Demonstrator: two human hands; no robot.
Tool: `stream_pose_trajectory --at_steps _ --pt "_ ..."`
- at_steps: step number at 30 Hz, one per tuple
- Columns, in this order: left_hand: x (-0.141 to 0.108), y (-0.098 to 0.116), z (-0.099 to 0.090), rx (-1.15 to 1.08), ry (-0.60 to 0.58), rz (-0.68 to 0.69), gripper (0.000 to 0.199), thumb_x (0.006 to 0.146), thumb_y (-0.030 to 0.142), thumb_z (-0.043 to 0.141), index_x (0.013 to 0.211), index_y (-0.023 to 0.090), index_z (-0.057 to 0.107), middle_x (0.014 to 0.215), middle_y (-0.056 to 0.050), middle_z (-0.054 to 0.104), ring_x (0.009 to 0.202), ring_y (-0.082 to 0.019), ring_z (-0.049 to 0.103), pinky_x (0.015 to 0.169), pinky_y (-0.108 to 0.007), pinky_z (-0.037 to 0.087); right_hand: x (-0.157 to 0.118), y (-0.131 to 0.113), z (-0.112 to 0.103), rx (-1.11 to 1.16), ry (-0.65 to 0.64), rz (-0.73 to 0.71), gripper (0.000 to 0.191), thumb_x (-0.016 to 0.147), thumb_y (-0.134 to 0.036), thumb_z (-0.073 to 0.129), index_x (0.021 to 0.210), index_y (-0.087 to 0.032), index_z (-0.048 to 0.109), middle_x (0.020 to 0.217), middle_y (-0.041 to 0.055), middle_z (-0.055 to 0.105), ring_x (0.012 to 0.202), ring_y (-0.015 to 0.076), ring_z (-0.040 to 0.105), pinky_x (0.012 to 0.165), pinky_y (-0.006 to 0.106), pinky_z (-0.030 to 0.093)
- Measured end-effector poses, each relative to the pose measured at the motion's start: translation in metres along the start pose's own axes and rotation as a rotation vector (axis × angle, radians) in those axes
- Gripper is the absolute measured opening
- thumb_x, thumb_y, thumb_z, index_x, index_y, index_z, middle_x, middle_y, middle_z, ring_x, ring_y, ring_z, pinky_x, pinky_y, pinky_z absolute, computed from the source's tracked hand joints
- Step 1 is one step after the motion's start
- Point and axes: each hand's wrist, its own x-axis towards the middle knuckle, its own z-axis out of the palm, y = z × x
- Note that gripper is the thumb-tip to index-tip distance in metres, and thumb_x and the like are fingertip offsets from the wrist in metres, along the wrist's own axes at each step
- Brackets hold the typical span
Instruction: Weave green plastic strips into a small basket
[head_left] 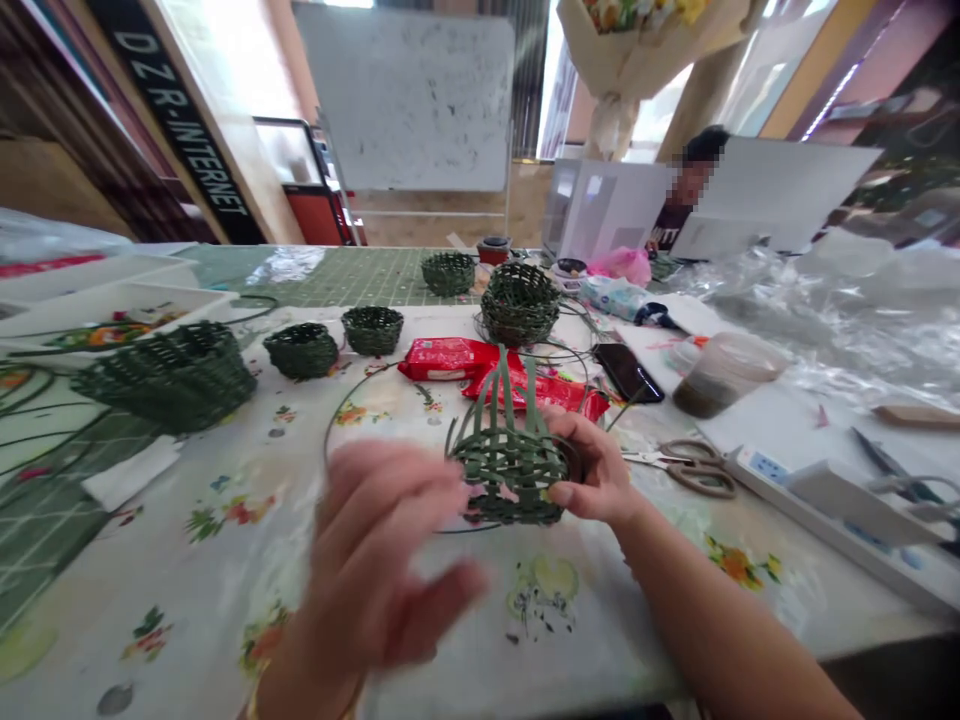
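A small green woven basket (pixel 514 460) with loose upright strips along its top is on the flowered tablecloth in front of me. My right hand (pixel 596 468) grips its right side, thumb at the front and fingers behind the wall. To the left of the basket, my left hand (pixel 390 550) is raised and blurred by motion, thumb and fingers apart, with nothing seen in it. A thin green strand (pixel 328 425) curves out round the basket's left side. Just behind the basket lie red shiny packets (pixel 457 358).
Finished-looking green baskets (pixel 373 330) stand at the back, with a larger one (pixel 176 375) at the left. Scissors (pixel 694 465), a phone (pixel 628 372), a tilted cup of dark stuff (pixel 724 375) and a power strip (pixel 840 530) lie at the right. A person (pixel 694 185) sits beyond.
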Motion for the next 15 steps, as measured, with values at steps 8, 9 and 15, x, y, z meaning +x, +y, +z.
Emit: stream_pose_trajectory --at_steps 8,9,15 --pt "0.013 -0.046 0.044 -0.415 -0.299 -0.256 0.087 0.061 0.050 0.076 0.134 0.025 0.034 0.144 -0.016 0.026 0.133 -0.033 0.031 0.103 -0.048 0.039 0.002 -0.006 0.006 -0.093 -0.131 -0.070 0.032 0.071 -0.045 0.065 0.081 -0.022 0.045 0.080 0.0023 0.049 0.081 0.0196 0.049 0.072 0.034 0.044" --pt "0.010 -0.048 0.045 -0.428 -0.269 -0.248 0.087 0.061 0.049 0.077 0.134 0.026 0.035 0.143 -0.015 0.029 0.132 -0.033 0.033 0.102 -0.048 0.039 0.002 -0.006 0.007 -0.140 -0.153 -0.093 0.031 0.071 -0.044 0.065 0.081 -0.022 0.045 0.082 0.0030 0.051 0.084 0.0204 0.050 0.075 0.036 0.044" --pt "0.006 -0.071 0.046 -0.282 -0.312 -0.181 0.062 0.067 0.040 0.074 0.125 0.028 0.055 0.120 -0.009 0.047 0.108 -0.024 0.053 0.095 -0.042 0.046 0.007 -0.004 0.009 -0.589 -0.205 -0.229 0.035 0.074 -0.043 0.069 0.097 -0.021 0.054 0.085 0.0038 0.062 0.092 0.0228 0.054 0.095 0.047 0.032"
